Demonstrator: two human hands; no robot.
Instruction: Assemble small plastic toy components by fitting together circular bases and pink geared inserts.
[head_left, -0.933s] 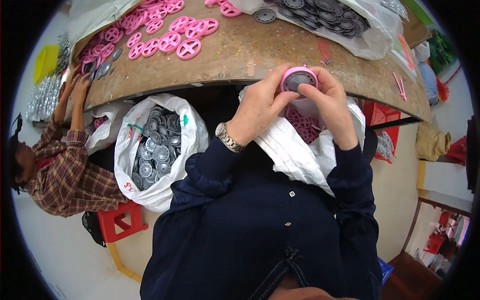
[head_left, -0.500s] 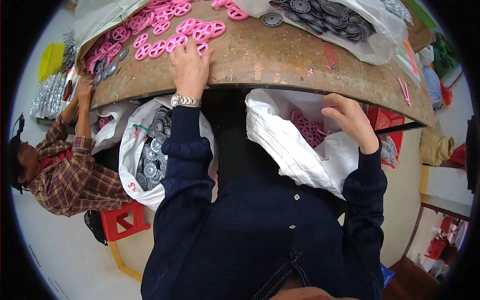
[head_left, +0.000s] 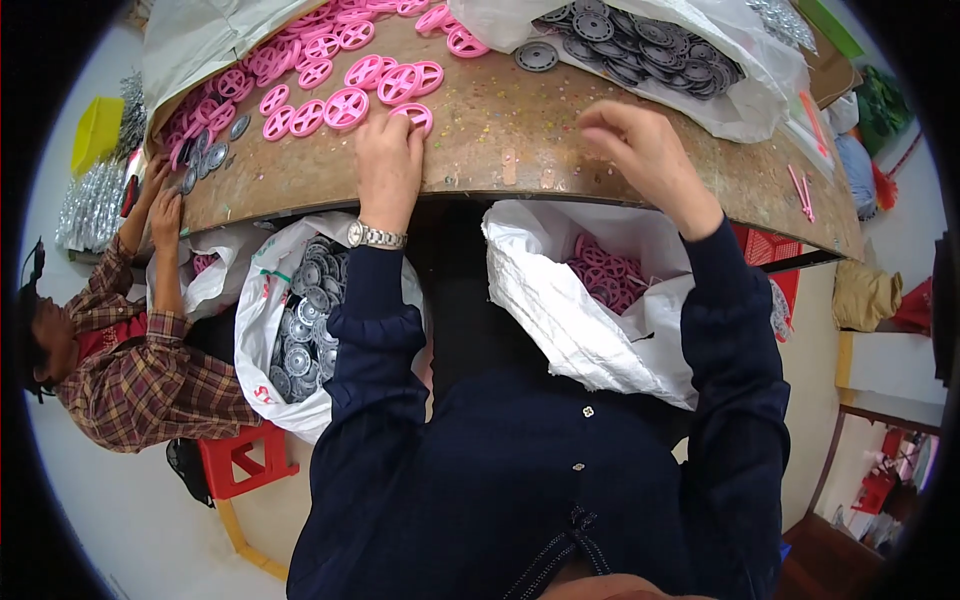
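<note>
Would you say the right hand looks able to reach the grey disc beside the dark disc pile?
Probably yes: only speckled tabletop seems to lie between the right hand and the uncovered grey disc.

Red print [head_left: 264,393] on white sack [head_left: 252,338], too small to read

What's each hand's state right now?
Left hand: fingers at a pink spoked wheel; whether closed on it cannot be told.
Right hand: partly open, nothing visible in it.

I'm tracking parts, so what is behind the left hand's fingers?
Part of a pink spoked wheel shows beyond the left hand. The fingers cover the rest, and anything else beneath them cannot be seen.
</note>
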